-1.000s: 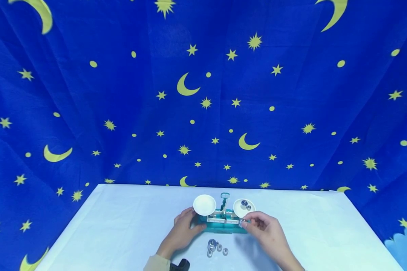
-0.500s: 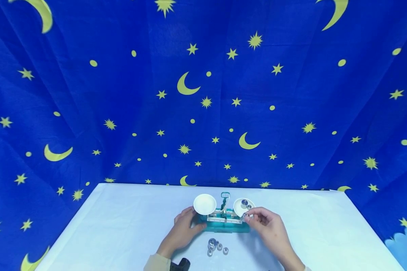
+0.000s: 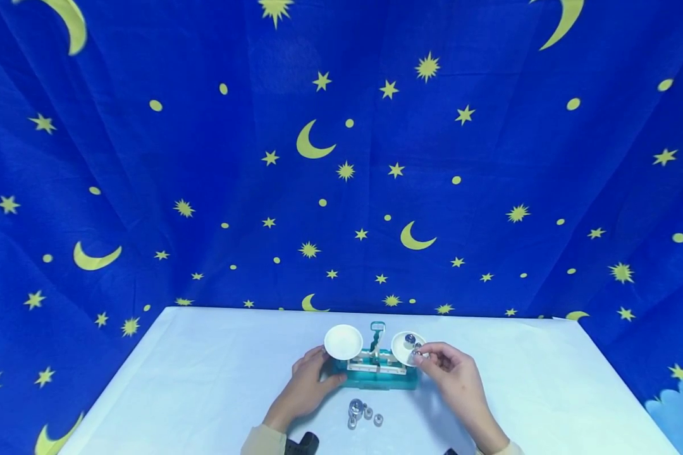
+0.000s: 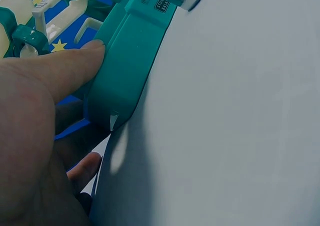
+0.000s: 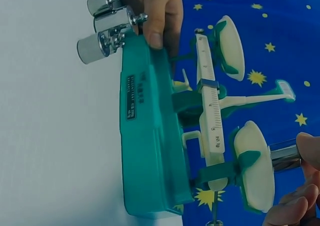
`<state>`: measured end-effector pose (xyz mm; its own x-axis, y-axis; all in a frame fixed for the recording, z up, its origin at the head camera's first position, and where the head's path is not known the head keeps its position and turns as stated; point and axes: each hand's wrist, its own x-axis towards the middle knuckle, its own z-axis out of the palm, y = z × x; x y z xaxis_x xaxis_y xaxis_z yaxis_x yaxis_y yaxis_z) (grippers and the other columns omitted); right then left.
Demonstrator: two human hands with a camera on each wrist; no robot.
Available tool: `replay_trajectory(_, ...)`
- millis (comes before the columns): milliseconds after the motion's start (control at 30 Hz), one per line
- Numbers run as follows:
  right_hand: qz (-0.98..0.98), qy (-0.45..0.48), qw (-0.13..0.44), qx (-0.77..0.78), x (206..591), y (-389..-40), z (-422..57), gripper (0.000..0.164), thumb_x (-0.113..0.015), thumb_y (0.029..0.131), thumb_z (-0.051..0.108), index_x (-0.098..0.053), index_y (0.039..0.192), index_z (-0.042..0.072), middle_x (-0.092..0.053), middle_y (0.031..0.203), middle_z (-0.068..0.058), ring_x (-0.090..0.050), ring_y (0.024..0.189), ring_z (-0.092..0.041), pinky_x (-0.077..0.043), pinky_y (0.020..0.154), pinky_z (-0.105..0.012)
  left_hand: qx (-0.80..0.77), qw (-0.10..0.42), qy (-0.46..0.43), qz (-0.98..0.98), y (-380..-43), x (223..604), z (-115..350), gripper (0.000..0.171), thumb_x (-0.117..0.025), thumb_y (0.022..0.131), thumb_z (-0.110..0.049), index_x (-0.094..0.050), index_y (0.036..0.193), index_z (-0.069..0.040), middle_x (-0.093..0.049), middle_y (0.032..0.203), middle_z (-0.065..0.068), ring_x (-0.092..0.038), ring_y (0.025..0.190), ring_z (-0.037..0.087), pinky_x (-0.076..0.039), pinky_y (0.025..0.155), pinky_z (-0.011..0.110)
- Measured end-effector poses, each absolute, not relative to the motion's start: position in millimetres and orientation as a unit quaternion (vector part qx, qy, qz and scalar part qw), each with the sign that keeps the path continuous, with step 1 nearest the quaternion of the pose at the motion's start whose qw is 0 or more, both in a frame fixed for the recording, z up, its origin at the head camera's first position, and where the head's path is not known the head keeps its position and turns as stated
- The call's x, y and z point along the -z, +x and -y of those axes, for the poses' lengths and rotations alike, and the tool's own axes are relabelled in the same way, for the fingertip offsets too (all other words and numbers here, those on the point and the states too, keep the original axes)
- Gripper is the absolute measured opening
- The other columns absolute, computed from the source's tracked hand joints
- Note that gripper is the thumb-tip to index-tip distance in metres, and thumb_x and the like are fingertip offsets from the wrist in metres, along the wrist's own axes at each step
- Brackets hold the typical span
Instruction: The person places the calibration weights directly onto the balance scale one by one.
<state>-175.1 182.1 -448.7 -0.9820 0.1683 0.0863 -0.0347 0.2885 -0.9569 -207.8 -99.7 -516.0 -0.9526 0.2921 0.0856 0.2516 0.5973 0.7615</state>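
Note:
A green balance scale (image 3: 378,382) with two white pans stands on the table. My left hand (image 3: 304,388) holds the left end of its base, thumb on top and fingers behind, as the left wrist view shows. Between thumb and fingers my right hand (image 3: 458,382) pinches a small silver weight (image 5: 286,157) at the right pan (image 3: 399,349). In the right wrist view this weight is against the pan's upper side. Other metal weights (image 3: 410,339) sit in that pan, partly hidden by the fingers. Nothing lies in the left pan (image 3: 343,342).
Several knobbed metal weights (image 3: 356,407) stand on the white table (image 3: 216,360) in front of the scale. A blue cloth (image 3: 233,177) with yellow moons and stars hangs behind the table. Black wrist gear (image 3: 303,443) shows beside the left sleeve.
My right hand has moved up and slightly right, carrying the weight from the pan's front edge into the right pan. The left hand stays on the base.

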Motion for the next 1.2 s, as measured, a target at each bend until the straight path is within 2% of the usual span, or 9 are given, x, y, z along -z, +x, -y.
replay_trajectory(1200, 0.809, -0.052, 0.104, -0.577, 462, -185, -185, 0.015, -0.079, 0.086, 0.009, -0.074, 0.098, 0.002, -0.058, 0.077, -0.003, -0.054, 0.067, -0.012, -0.046, 0.056, -0.02, -0.428, 0.022, 0.153, -0.89, -208, 517, 101, 0.072, -0.07, 0.092, -0.043, -0.049, 0.147, -0.001, -0.051, 0.149, 0.018, -0.033, 0.144, 0.041, -0.012, 0.116, 0.068)
